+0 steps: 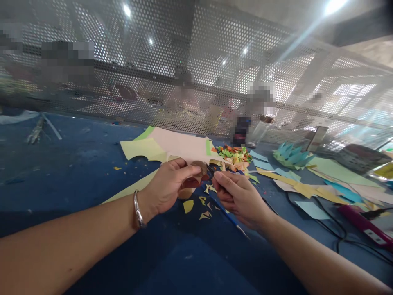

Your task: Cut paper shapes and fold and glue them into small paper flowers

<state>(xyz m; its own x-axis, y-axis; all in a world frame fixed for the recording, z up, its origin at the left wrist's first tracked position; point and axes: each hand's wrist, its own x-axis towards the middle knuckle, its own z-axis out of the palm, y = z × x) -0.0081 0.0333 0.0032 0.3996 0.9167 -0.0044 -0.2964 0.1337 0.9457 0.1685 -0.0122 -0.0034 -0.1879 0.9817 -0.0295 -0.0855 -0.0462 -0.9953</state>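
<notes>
In the middle of the view my left hand (166, 186), with a silver bracelet at its wrist, is closed with thumb and fingers on a brown rounded paper piece (199, 169). My right hand (238, 196) grips a thin dark tool (210, 168); its tip is right beside the paper's edge. The tool may be small scissors, but my fingers hide most of it. Below the hands lie pale paper scraps (205, 214) and a yellow paper petal (188, 206). A blue stylus with a metal tip (229, 216) rests on the table under my right hand.
Pink paper (184, 143) and yellow paper (143, 149) lie behind my hands. A heap of coloured paper bits (235, 157) is to their right, then a blue-green paper flower (291, 156). A magenta device (364, 225) with black cables lies far right. A perforated screen (138, 73) stands behind.
</notes>
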